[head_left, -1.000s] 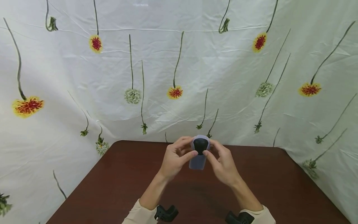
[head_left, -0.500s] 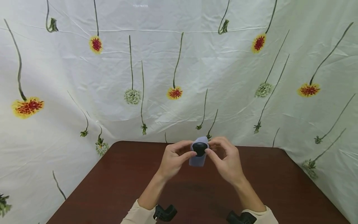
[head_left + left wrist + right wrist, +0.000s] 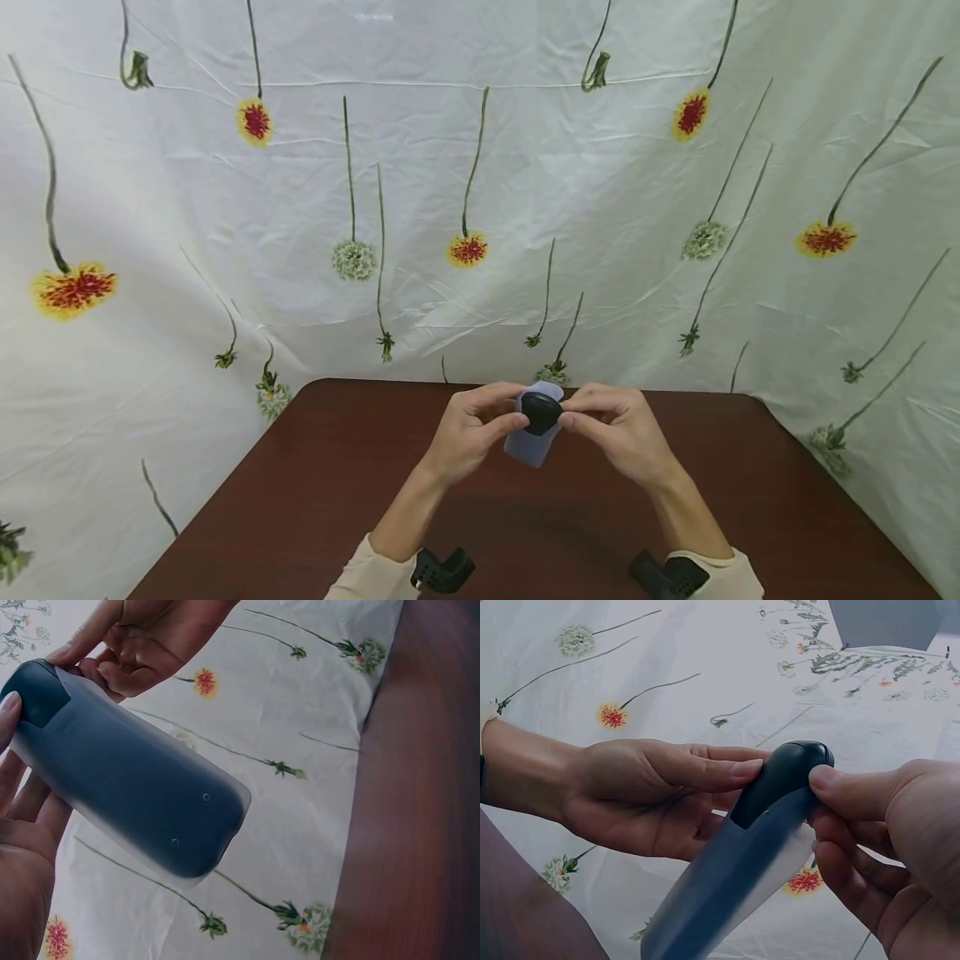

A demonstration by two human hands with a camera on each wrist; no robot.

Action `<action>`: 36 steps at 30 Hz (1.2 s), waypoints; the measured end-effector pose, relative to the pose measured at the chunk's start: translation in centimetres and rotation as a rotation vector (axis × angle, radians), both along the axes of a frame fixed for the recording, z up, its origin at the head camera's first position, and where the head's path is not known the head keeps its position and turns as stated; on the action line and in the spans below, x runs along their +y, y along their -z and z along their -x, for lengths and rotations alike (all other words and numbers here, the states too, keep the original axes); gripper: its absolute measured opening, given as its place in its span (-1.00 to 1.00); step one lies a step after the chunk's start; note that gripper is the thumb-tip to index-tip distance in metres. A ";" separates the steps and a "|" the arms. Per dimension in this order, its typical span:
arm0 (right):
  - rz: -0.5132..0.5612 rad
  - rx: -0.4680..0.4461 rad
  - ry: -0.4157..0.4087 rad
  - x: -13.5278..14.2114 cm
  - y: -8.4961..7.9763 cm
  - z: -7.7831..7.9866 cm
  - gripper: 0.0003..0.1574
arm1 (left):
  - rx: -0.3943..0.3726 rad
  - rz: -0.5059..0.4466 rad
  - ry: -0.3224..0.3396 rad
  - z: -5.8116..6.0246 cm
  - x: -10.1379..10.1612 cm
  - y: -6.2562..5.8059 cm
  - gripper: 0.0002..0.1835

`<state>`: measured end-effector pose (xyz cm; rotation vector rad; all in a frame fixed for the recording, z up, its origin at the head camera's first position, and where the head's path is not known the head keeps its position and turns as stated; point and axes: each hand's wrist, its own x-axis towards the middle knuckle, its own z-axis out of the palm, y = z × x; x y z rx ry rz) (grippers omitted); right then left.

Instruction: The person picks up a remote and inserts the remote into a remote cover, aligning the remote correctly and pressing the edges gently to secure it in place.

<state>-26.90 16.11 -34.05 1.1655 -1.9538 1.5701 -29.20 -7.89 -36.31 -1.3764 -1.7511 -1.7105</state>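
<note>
Both hands hold one small oblong object (image 3: 531, 433) above the far part of the brown table (image 3: 315, 500): a dark body in a translucent bluish sleeve (image 3: 142, 802), with a black rounded cap (image 3: 784, 776) at one end. My left hand (image 3: 468, 433) grips it from the left, thumb tip on the cap. My right hand (image 3: 618, 433) pinches the cap end from the right with thumb and fingers. The object tilts, cap end up and toward me. It touches nothing else.
A white cloth printed with long-stemmed red, yellow and white flowers (image 3: 465, 167) hangs behind and to both sides of the table. Black wrist-camera mounts (image 3: 442, 571) sit on both cream sleeves near the bottom edge.
Both hands and the object have sunk slightly and the object has tilted. The right hand has turned over, its knuckles now up, still pinching the cap end.
</note>
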 end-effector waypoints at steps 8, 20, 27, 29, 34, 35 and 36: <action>0.064 0.037 0.054 -0.7 0.4 0.2 -0.80 | 0.024 -0.005 -0.072 0.1 0.1 0.1 -0.67; 0.321 -0.201 0.376 -4.2 0.5 -0.9 -0.89 | 0.269 0.022 -0.263 0.6 0.7 0.3 -0.60; 0.327 -0.136 0.445 -4.9 0.8 -1.0 -0.91 | 0.296 0.002 -0.329 0.6 1.0 0.5 -0.59; 0.317 -0.112 0.449 -4.9 0.9 -1.0 -0.92 | 0.272 -0.018 -0.334 0.5 1.1 0.6 -0.58; 0.324 -0.001 0.482 -5.0 1.0 -1.1 -0.95 | 0.213 -0.064 -0.327 0.1 1.5 0.5 -0.59; 0.329 0.023 0.486 -5.0 1.0 -1.1 -0.95 | 0.203 -0.070 -0.325 0.0 1.5 0.5 -0.60; 0.330 0.047 0.491 -5.1 1.1 -1.2 -0.95 | 0.195 -0.075 -0.327 -0.1 1.6 0.5 -0.61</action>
